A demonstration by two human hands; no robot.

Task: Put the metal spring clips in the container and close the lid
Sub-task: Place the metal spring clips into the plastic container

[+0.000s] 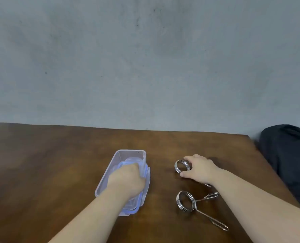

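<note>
A clear plastic container [128, 154] stands on the brown wooden table [49, 169]. Its blue-rimmed lid [146, 183] lies tilted across the container's near right part. My left hand [126, 179] is closed on that lid from above. To the right, one metal spring clip [179, 166] lies on the table, and my right hand [199, 168] is wrapped over its handles with the coil sticking out to the left. A second spring clip [186, 201] lies nearer to me, its two long handles spread toward the right.
A grey wall rises behind the table's far edge. A dark black object [289, 158] sits past the table's right corner.
</note>
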